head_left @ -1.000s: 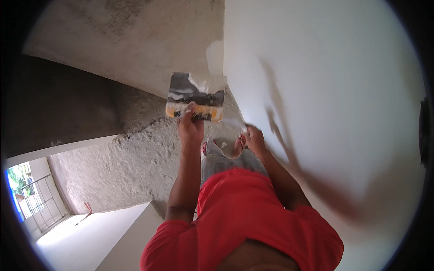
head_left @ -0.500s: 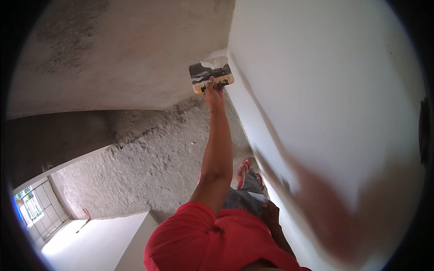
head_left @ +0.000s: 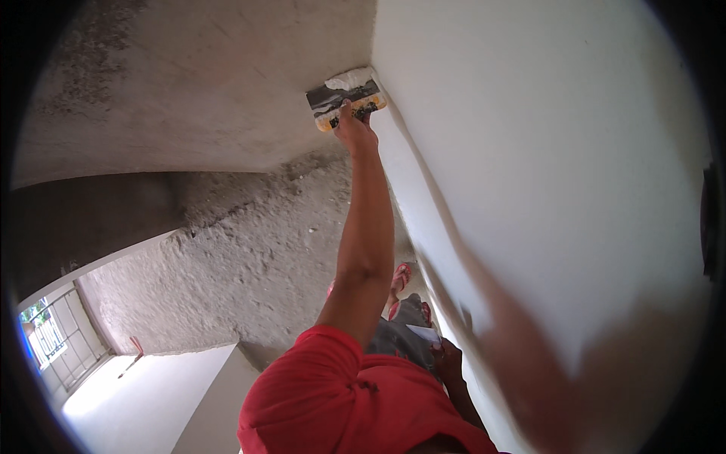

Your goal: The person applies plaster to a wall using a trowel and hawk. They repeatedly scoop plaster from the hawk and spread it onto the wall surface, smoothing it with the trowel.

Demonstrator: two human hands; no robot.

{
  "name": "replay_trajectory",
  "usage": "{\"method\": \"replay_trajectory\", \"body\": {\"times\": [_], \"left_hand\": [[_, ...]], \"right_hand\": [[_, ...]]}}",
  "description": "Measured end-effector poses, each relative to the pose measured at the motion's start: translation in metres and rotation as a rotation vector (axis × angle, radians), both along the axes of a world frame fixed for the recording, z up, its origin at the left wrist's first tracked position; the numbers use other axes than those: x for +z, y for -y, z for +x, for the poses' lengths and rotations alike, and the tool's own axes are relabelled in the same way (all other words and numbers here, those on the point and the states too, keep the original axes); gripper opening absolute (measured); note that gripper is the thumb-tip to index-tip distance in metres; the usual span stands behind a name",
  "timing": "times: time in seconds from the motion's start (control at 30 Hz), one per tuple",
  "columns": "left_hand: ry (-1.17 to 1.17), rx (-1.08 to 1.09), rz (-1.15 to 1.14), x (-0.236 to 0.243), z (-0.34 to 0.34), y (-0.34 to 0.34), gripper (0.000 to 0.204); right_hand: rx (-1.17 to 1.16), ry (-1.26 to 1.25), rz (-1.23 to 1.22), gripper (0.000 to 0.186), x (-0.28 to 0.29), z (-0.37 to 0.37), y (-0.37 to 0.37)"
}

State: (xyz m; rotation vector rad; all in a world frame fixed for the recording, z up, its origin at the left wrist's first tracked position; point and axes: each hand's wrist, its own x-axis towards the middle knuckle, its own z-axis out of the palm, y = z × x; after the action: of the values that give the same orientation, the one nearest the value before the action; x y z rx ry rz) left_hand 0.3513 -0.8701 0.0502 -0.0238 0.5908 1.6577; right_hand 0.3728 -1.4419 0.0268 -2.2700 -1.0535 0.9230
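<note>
My left arm is stretched out, and my left hand grips a wide putty knife with a dark blade and an orange-and-black handle edge, the thumb lying along its face. Whitish filler is smeared on the blade. Its far end lies at the corner where the rough grey-brown plaster surface meets the smooth white wall. Low by my right leg, my right hand is closed on a flat white-faced piece; its kind cannot be made out, and the fingers are partly hidden.
A coarse grey surface spreads below the plaster, with a dark beam-like band at left. Beyond a white ledge, where a thin red-ended tool lies, stands a barred window. My feet in red sandals are near the wall.
My left hand has moved the putty knife farther up along the corner, close against the white wall's edge. My right hand still holds the white-faced piece low down.
</note>
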Motion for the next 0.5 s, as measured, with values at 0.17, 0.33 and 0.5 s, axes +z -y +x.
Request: {"method": "replay_trajectory", "body": {"times": [0.17,0.33,0.5], "left_hand": [[-0.054,0.012,-0.051,0.017,0.006,-0.010,0.040],[-0.117,-0.002,-0.103,-0.003,0.009,-0.033,0.038],[-0.102,0.010,-0.056,-0.002,0.007,-0.039,0.036]], "right_hand": [[-0.037,-0.035,-0.005,0.024,0.005,0.001,-0.008],[-0.102,-0.079,0.010,0.023,-0.013,0.003,-0.025],[-0.133,-0.158,-0.044,0.023,-0.008,0.001,-0.025]]}}
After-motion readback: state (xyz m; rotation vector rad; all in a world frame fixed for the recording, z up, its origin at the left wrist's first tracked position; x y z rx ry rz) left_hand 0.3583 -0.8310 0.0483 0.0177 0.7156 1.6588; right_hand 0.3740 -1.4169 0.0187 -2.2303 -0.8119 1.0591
